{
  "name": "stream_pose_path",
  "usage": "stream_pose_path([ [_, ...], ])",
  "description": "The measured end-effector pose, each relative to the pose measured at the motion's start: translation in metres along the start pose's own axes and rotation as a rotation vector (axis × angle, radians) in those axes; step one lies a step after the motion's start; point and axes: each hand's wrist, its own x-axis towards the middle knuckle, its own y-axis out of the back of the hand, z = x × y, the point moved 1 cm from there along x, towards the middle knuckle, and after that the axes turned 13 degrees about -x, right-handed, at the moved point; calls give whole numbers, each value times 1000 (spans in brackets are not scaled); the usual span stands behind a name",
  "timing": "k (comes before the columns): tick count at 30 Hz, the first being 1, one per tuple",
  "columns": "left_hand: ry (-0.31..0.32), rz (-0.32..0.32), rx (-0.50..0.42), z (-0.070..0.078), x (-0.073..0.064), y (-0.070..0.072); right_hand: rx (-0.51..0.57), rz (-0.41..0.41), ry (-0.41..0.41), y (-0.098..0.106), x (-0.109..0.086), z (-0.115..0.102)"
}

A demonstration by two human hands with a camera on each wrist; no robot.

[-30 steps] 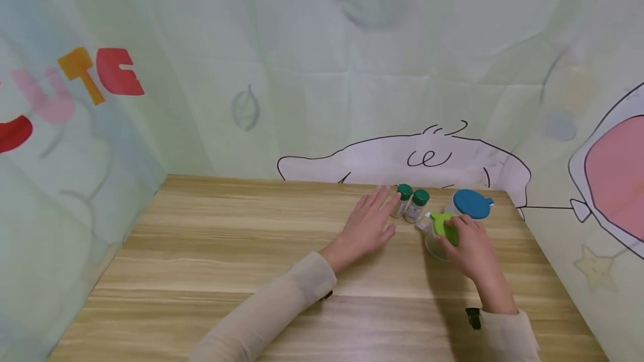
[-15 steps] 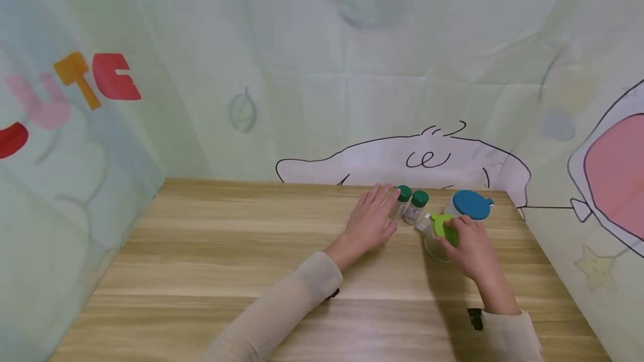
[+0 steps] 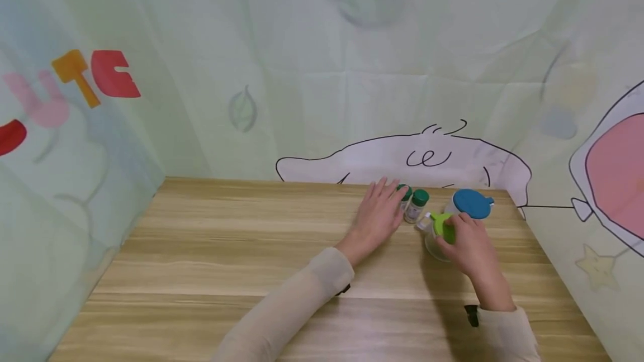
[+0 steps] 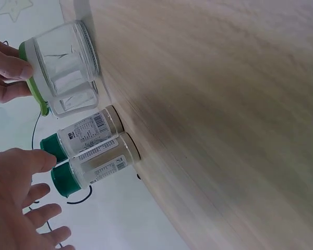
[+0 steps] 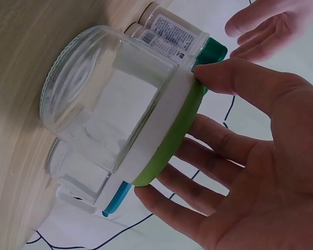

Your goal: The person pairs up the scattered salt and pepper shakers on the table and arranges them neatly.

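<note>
A clear glass jar (image 5: 109,99) with a green lid (image 3: 441,224) stands at the right of the table. My right hand (image 3: 472,244) holds that lid from above, thumb on one side and fingers round the other edge. Two small shakers with dark green caps stand side by side left of the jar; the nearer shaker (image 4: 88,133) and the farther shaker (image 4: 105,164) carry printed labels. Beside them, my left hand (image 3: 376,217) has its fingers spread, partly covering one cap in the head view. Its thumb overlaps a cap in the left wrist view.
Behind the green-lidded jar stands another jar with a blue lid (image 3: 472,203), near the back right corner. The wooden table (image 3: 226,239) meets a printed cloth backdrop (image 3: 312,94) along its back and sides.
My left hand has shifted right, closer over the shakers, so its fingers now cover more of the left cap. My right hand stays on the green lid, almost unmoved.
</note>
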Motion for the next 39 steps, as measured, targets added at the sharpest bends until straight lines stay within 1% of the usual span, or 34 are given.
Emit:
stream_pose_path([
  [3,-10,23,13,0,3,-1,-10,-1,-10,-1,1,1],
  [7,-16,10,26,-1,5,-2,-14,27,-6,-4,-1,2],
  [12,-48,3,29,-3,9,-1,-14,65,-1,-5,-4,4],
  [16,-49,-4,46,-2,11,-1,-18,59,-8,-5,-3,4],
  [21,-52,-8,92,-2,12,-5,-15,55,-6,-6,-1,3],
  [25,-62,5,110,-1,13,-8,-19,65,4,-7,-1,4],
  [28,-57,17,115,0,13,-9,-20,71,8,-8,-2,4],
  [33,-43,19,132,0,14,-8,-17,70,5,-9,-2,4],
  [39,-43,60,113,1,17,-8,-14,86,9,-8,-4,4],
])
